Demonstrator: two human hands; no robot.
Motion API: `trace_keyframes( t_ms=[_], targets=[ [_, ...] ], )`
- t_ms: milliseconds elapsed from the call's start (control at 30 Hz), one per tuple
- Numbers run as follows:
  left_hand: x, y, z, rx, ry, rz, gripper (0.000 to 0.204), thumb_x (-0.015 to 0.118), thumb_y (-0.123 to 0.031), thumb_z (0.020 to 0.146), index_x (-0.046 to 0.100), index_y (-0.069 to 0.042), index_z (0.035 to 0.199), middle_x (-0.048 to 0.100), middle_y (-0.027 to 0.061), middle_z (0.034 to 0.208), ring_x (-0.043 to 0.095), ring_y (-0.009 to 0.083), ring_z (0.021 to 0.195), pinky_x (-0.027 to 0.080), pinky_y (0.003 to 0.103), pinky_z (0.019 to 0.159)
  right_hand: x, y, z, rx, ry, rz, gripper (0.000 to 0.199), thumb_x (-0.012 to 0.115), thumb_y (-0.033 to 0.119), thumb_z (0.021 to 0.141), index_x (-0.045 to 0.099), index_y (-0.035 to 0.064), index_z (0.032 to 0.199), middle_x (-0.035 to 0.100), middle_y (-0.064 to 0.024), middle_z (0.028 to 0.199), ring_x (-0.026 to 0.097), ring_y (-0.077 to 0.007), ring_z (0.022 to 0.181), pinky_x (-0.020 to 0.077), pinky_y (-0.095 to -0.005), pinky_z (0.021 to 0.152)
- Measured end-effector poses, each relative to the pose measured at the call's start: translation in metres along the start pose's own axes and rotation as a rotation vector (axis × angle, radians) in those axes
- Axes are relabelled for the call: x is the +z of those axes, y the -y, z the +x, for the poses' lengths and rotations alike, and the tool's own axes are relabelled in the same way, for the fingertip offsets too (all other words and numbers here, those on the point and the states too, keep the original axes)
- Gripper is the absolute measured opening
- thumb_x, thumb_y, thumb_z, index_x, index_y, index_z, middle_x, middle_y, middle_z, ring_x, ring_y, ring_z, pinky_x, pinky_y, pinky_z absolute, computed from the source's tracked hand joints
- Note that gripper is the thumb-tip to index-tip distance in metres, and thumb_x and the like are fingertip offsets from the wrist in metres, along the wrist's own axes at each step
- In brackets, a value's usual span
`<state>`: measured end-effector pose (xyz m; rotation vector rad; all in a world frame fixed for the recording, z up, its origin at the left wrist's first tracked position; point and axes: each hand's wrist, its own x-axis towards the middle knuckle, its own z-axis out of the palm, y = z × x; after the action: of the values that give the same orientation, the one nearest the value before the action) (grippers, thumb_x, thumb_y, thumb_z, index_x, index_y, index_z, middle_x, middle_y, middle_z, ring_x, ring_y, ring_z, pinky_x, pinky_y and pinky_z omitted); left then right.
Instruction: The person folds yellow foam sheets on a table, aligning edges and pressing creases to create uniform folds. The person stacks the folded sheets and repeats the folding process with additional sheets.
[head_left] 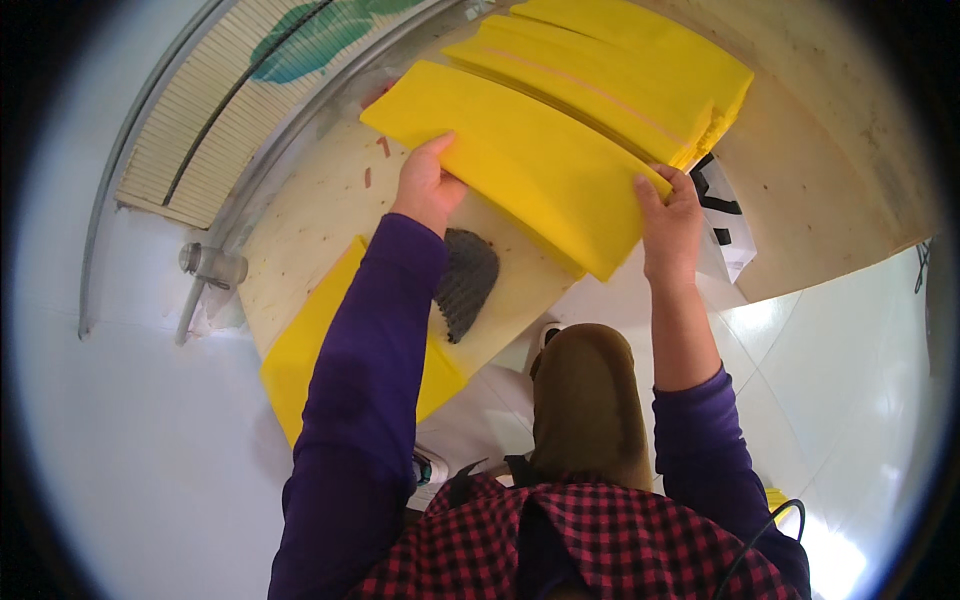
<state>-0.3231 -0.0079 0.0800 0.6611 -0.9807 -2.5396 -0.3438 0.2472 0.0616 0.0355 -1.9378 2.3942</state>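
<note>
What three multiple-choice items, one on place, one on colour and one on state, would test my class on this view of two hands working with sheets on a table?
1. Where does the dark mesh piece lie?
A. on the table, beside the left forearm
B. on top of the far stack
C. on the floor

2. What colour is the sheet that both hands grip?
A. green
B. yellow
C. white

3. How does the right hand stand?
A. flat and open on the table
B. hanging away from the sheet
C. closed on the sheet's near corner

Answers: 1 A, it rests on the tabletop by the purple sleeve; 2 B, it is bright yellow; 3 C, its fingers wrap the edge, as the left hand does opposite.
</note>
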Motion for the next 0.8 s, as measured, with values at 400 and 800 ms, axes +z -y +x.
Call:
trace_keyframes(
  t_ms=[400, 800],
  targets=[
    [-0.011, 0.007, 0.043, -0.056, -0.076, 0.101, 0.032, 0.050, 0.000, 0.090, 0.050, -0.001, 0.122, 0.056, 0.0143, 0.122, 0.055, 0.0324, 0.111, 0.046, 0.048, 0.097, -0.004, -0.023, -0.012, -0.094, 0.036, -0.024, 0.031, 0.055, -0.005, 0.089, 0.051, -0.0047, 0.120, 0.060, -0.0080, 0.104, 0.058, -0.0081, 0.085, 0.0477, -0.0212, 0.075],
    [0.000, 0.012, 0.035, 0.388, -0.280, 0.162, 0.043, 0.053, 0.009, 0.084, 0.045, -0.002, 0.124, 0.059, 0.0110, 0.116, 0.060, 0.0267, 0.104, 0.049, 0.041, 0.087, -0.012, -0.028, -0.015, -0.053, 0.077, -0.103, 0.036, 0.057, -0.006, 0.088, 0.052, -0.0047, 0.123, 0.064, -0.0094, 0.103, 0.061, -0.0094, 0.089, 0.0495, -0.0216, 0.076]
  ],
)
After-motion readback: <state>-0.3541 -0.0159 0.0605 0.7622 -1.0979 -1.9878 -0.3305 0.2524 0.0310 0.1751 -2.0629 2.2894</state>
